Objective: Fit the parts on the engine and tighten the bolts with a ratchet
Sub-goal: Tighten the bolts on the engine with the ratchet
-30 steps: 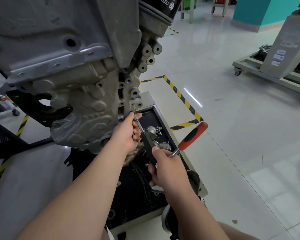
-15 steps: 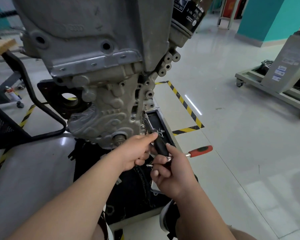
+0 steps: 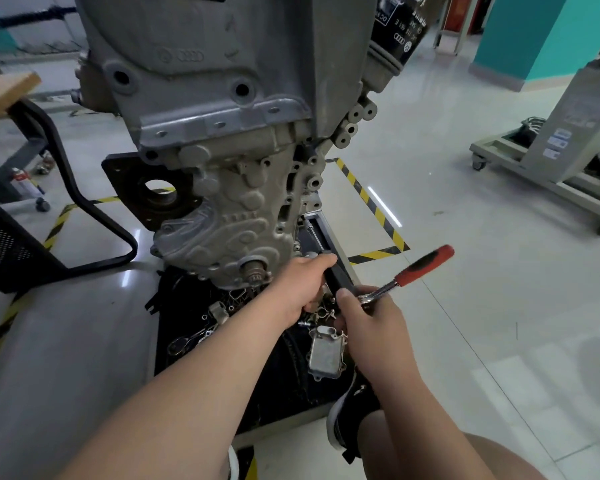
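Nearest me, my right hand [image 3: 368, 323] had its fingers wrapped tight round the ratchet [image 3: 406, 275], red handle angled up to the right. Just left, my left hand [image 3: 302, 285] curled shut on the black part [image 3: 338, 280] against the engine's lower right edge. Beyond, the engine [image 3: 222, 133] hung over the parts tray [image 3: 343, 258], loose fittings lying inside.

A black chair frame [image 3: 94, 216] stands left on the glossy floor [image 3: 465, 271]. Yellow-black hazard tape [image 3: 371, 206] crosses it. A wheeled grey stand [image 3: 548, 168] sits far right, before a teal wall [image 3: 534, 36].
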A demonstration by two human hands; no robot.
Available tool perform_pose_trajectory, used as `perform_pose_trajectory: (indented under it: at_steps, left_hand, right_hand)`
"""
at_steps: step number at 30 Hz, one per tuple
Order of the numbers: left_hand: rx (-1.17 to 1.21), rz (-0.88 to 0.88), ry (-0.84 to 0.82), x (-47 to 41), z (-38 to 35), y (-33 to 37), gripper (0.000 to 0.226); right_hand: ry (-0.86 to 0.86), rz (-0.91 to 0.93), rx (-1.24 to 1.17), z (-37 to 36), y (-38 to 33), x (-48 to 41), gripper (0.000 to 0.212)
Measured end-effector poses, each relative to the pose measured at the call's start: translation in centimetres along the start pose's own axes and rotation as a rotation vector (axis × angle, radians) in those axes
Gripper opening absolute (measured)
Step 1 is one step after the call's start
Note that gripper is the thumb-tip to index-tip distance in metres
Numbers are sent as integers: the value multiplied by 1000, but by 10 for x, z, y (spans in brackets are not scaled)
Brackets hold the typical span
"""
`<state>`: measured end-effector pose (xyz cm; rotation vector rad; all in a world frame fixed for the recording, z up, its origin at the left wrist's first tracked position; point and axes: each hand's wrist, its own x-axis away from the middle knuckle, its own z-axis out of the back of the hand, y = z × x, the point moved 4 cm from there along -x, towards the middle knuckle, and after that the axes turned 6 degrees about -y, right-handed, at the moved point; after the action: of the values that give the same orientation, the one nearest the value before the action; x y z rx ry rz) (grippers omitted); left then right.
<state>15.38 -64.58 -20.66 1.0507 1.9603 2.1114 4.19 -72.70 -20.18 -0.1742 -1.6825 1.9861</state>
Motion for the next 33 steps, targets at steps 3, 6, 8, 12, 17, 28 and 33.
perform_pose_trajectory:
  at_steps: [3, 6, 8, 12, 17, 28, 33]
  left_hand:
    - [9, -3, 7, 0, -1, 1, 18]
    - [14, -19, -6, -1, -2, 0, 19]
    - [14, -16, 0, -3, -1, -1, 21]
    - [-38, 29, 0, -5, 0, -3, 24]
    - [-16, 76, 14, -2, 5, -4, 31]
    - [97, 134, -124, 10, 3, -2, 17]
    - [76, 132, -143, 10, 0, -4, 15]
  right_hand:
    - [20, 159, 483, 1, -4, 10, 30]
    - [32, 248, 715, -7, -8, 16, 41]
    - [18, 255, 653, -12, -8, 16, 43]
    - [-6, 149, 340, -14, -5, 9, 23]
    - [-22, 87, 81, -17, -1, 5, 8]
    - [-161, -381, -977, -29, 9, 3, 27]
    - [-273, -499, -1269, -34, 8, 6, 33]
